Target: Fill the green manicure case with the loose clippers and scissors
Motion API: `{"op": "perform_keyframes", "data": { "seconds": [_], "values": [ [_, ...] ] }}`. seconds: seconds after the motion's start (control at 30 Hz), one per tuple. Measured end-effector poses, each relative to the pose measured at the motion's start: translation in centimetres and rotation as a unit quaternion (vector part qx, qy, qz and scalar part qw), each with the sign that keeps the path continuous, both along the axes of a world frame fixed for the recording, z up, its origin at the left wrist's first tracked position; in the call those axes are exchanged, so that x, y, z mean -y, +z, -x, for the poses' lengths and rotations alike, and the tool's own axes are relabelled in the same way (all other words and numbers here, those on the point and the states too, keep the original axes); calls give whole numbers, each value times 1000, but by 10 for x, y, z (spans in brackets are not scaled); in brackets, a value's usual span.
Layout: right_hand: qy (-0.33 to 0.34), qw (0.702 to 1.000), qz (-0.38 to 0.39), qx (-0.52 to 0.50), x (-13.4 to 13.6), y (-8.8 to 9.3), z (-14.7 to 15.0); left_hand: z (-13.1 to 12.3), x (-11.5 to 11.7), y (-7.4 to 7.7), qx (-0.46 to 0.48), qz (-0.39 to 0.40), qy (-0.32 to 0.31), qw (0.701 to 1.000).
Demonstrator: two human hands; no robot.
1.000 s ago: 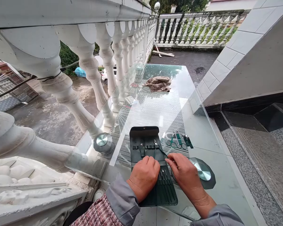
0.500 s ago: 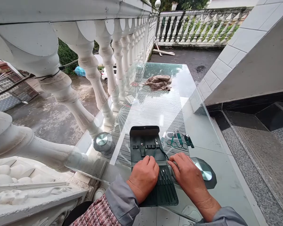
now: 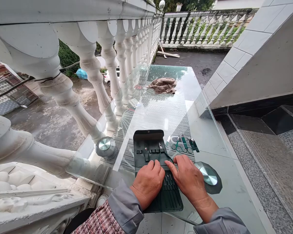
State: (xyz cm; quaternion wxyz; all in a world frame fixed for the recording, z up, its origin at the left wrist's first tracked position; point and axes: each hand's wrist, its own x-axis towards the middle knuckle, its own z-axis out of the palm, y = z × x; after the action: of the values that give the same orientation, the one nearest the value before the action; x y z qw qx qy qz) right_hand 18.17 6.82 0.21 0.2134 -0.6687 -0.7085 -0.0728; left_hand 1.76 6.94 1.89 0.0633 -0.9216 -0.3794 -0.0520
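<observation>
Case: you are keeping the black leather manicure case [image 3: 148,143] open on the glass, its long axis running straight away from you along the length of the surface, with its flap end pointing toward the far railing.

Left hand: your left hand [image 3: 148,185] is resting on the lower middle of the case, its fingers [image 3: 156,169] lying together and gripping nothing that shows.

Right hand: your right hand [image 3: 188,178] is resting across the case's right edge, its fingers [image 3: 169,164] lying slightly apart and clamped on nothing. The fingertips are reaching just below the small green-handled nail tool [image 3: 161,153].

Case contents: a row of slim tools [image 3: 169,190] is sitting in the lower slots, just below your hands.

Beside the case: green-handled scissors [image 3: 182,149] and green nail clippers [image 3: 194,145] are lying on the glass just to your right of it.

Surface: the glass surface [image 3: 206,139] is stretching away from you over a striped mat [image 3: 156,120]. A round metal-capped fitting [image 3: 104,145] is showing to your left of the case, and another [image 3: 207,174] to your right. A crumpled brown cloth [image 3: 163,85] is lying near the far end, and a small white card [image 3: 134,103] is lying nearer the left edge.

Surroundings: you are working outdoors, with a white balustrade [image 3: 92,78] running along your left, a tiled wall [image 3: 234,65] rising on your right, and a second balustrade [image 3: 202,29] standing beyond the table.
</observation>
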Motion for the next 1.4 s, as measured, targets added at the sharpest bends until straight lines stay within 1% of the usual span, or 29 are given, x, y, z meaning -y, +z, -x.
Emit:
{"op": "perform_keyframes", "data": {
  "seconds": [0.17,0.37,0.47,0.6,0.7,1.07,1.4],
  "values": [
    [-14,1000,14,-2,-2,2,4,0,1,0,4,-4,0,1000],
    [-20,999,28,-26,-3,5,10,0,2,-1,2,3,-8,1000],
    [-10,998,44,-34,-3,8,10,1,3,-2,8,-3,-1,1000],
    [21,995,82,-53,0,12,8,1,4,-5,18,-10,-4,1000],
    [28,993,96,-64,1,14,9,1,4,-8,29,-12,-4,999],
    [19,998,42,-35,-3,8,19,1,3,-9,21,-5,-12,1000],
    [50,995,82,-36,-2,10,10,3,4,-6,59,0,9,998]
  ]
}}
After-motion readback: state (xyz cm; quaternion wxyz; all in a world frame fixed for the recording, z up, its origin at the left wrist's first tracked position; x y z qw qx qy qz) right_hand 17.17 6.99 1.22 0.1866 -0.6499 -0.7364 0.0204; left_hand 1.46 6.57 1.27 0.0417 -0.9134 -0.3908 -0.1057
